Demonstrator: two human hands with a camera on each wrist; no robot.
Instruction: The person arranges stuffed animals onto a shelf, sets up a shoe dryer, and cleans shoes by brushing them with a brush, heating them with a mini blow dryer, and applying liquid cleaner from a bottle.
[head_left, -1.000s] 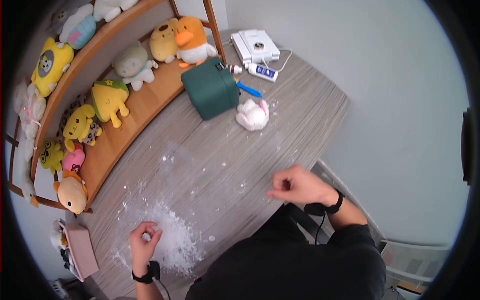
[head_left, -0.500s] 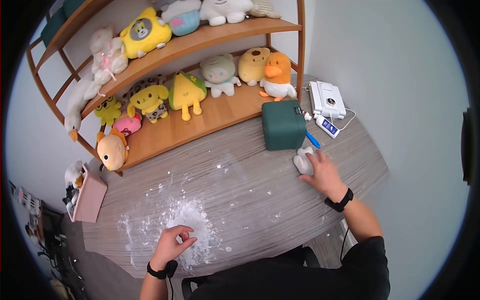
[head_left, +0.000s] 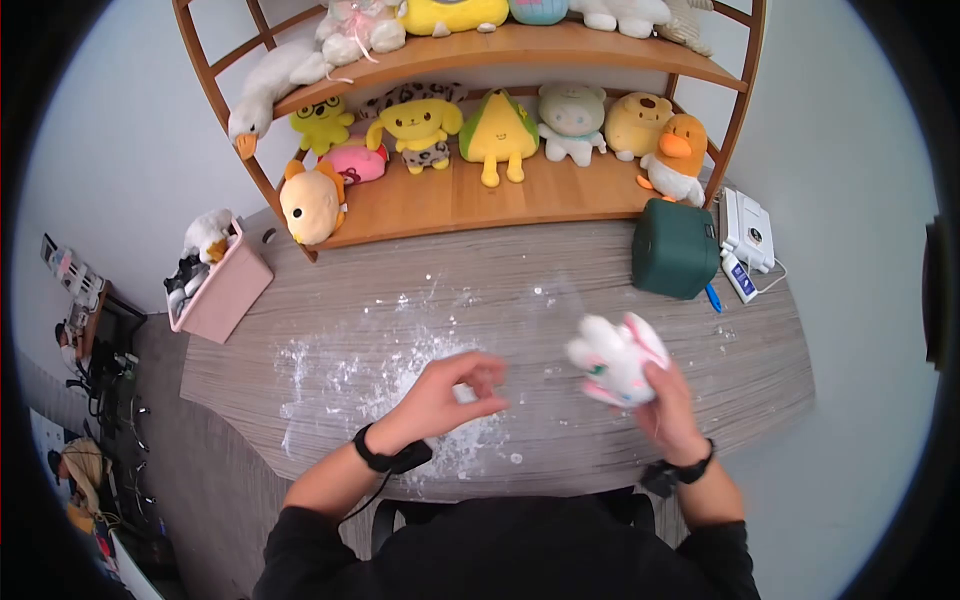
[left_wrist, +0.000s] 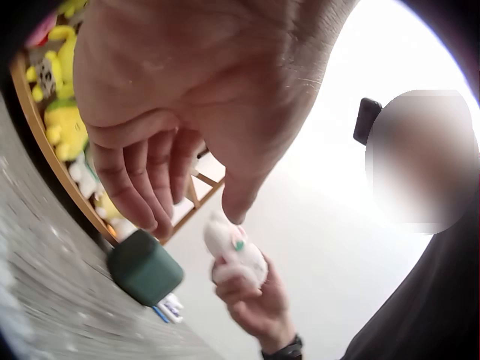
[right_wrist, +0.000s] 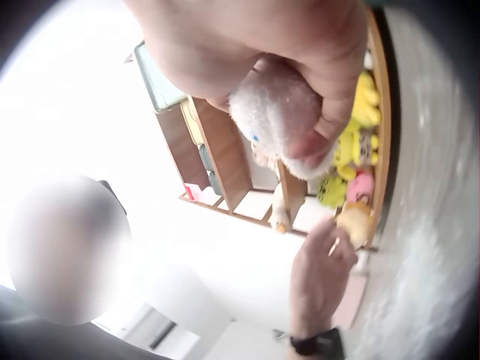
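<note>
A small white plush bunny (head_left: 618, 362) with pink-lined ears and a green spot is raised over the table, gripped by my right hand (head_left: 672, 412). In the right wrist view, thumb and fingers wrap the fluffy plush bunny (right_wrist: 274, 112). To its left, my left hand (head_left: 445, 395) hovers with loosely bent fingers and thumb apart, holding nothing. Below that hand, white powder (head_left: 395, 375) with small crumbs is scattered over the wood-grain tabletop (head_left: 560, 270). The left wrist view shows the left fingers (left_wrist: 154, 180) hanging relaxed, with the bunny beyond them.
A wooden shelf (head_left: 480, 215) full of plush toys lines the back. A dark green box (head_left: 675, 250) stands at the back right beside a blue-handled tool (head_left: 713, 298), a white bottle (head_left: 740, 280) and a white device (head_left: 748, 230). At the left stands a pink bin (head_left: 228, 295) holding plush toys.
My right hand reached to the bunny beside the green box, took hold of it, lifted it and brought it toward the table's middle. The left hand moved right; the head view swung left.
</note>
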